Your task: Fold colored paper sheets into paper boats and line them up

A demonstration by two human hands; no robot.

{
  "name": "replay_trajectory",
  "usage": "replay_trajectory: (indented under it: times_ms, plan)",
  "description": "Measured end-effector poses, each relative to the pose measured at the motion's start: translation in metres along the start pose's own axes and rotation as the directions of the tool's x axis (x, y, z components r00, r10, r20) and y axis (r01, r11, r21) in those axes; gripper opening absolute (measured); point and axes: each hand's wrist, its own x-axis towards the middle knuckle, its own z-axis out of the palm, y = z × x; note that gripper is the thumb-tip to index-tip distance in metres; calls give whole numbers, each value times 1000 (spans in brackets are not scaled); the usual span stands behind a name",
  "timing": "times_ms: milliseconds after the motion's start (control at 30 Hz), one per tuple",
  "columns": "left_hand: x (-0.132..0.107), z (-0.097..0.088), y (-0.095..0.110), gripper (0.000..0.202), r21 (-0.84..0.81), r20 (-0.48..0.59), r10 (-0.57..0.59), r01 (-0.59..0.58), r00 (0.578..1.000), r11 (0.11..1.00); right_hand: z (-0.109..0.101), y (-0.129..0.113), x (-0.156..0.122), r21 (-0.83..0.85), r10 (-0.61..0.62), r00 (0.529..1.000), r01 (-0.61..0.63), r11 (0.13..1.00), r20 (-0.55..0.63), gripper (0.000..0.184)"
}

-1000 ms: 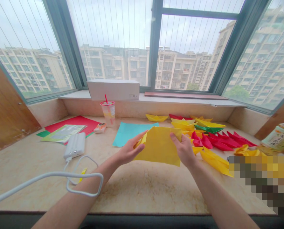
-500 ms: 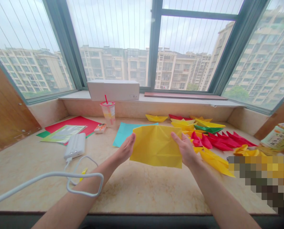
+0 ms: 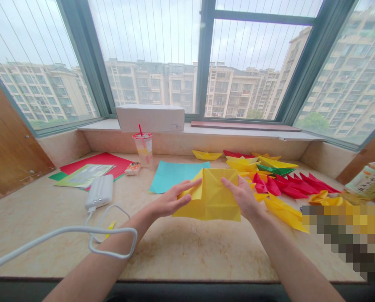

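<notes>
A creased yellow paper sheet (image 3: 213, 197) is held just above the marble sill (image 3: 181, 247) at the centre. My left hand (image 3: 171, 200) grips its left edge, the index finger stretched over a folded-in top left corner. My right hand (image 3: 244, 197) pinches the right side, fingers reaching toward the paper's middle. A light blue sheet (image 3: 171, 174) lies flat right behind the yellow one.
Several folded yellow, red and green paper boats (image 3: 269, 174) lie at the right. A drink cup (image 3: 142, 148), a white box (image 3: 149, 118), red and green sheets (image 3: 93, 167), a white power bank (image 3: 99, 191) with its cable (image 3: 80, 235) sit at the left. A bottle (image 3: 368, 180) stands far right.
The sheet was opened flat half a second ago; now its top left corner is folded inward and my left index finger presses across it.
</notes>
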Motion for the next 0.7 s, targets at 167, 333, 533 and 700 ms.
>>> replay_trajectory:
  times_ms: [167,333,533,700]
  plan:
    - [6,3,-6,47,79,-119,-79,88,990,993,-1,9,2,-67,5,996,1,998,94,51]
    - [9,5,-17,42,37,-170,-121,129,978,991,-3,10,-1,-285,-15,929,129,950,370,64]
    - [10,6,-18,40,-41,-188,-138,132,972,990,-5,15,-1,-434,-88,891,301,849,446,55]
    - [6,8,-7,50,-223,-62,-233,214,971,951,-6,27,5,-514,-138,895,363,778,424,37]
